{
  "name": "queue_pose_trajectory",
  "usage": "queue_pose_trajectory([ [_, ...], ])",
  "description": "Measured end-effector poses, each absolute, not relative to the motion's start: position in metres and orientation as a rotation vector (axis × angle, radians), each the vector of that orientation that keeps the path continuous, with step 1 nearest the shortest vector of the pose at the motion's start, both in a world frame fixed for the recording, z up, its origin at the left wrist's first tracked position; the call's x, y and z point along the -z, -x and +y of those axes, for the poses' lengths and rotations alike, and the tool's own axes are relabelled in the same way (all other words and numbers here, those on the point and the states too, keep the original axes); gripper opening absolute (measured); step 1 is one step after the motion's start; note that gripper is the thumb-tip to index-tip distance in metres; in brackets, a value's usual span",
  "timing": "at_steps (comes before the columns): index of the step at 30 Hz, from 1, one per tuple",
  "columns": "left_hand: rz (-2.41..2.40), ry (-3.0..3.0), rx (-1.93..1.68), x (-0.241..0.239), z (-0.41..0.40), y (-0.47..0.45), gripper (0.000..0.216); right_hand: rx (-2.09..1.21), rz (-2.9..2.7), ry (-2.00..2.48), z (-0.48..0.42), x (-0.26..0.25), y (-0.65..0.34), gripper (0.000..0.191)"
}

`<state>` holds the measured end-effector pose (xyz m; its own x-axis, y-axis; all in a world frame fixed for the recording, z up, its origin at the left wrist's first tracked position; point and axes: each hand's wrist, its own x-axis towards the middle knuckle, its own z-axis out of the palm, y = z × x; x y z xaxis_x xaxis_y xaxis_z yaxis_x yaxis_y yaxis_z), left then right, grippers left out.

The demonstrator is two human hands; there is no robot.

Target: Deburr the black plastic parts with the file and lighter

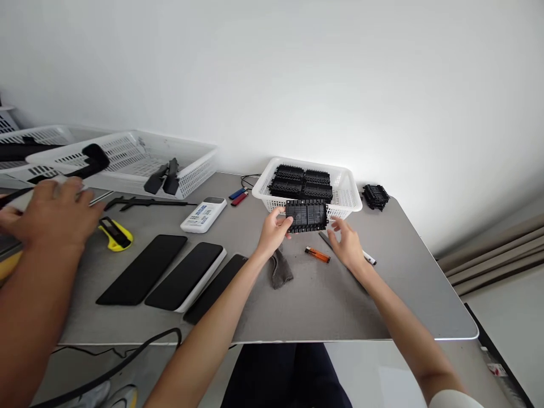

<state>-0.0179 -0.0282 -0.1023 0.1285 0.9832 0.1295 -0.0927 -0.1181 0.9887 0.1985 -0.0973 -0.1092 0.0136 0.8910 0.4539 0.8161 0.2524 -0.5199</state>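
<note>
My left hand (272,233) grips the left end of a black ribbed plastic part (308,215), thumb in front, held up over the table. Close to its right end is my right hand (347,245), fingers apart and slightly curled, with nothing visible in them. Behind the part, a white basket (349,195) holds several similar black parts (300,182). Below it on the table lie an orange lighter (317,254) and a dark grey cloth (280,272). A thin knife-like tool with a white end (369,258) lies partly hidden under my right hand.
Another black stack (375,196) sits at the table's right rear. Three dark slabs (144,270), a white calculator-like device (204,215), two lighters (239,198) and a yellow cutter (115,234) lie leftward. A co-worker's hand (59,212) works near a large white basket (195,170).
</note>
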Motion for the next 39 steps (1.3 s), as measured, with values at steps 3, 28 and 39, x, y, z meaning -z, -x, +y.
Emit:
queue_pose_trajectory([
  [3, 0.976, -1.246, -1.228, 0.108, -0.028, 0.02, 0.035, -0.233, -1.965, 1.699, -0.098, 0.123, -0.186, 0.044],
  [28, 0.824, -1.006, -1.283, 0.12, -0.036, 0.015, 0.043, -0.419, -1.908, 1.888, -0.106, 0.147, -0.172, 0.021],
  [39, 0.797, -1.004, -1.388, 0.127, -0.041, 0.012, 0.04, -0.766, -1.322, 1.445, -0.099, 0.149, -0.187, 0.028],
])
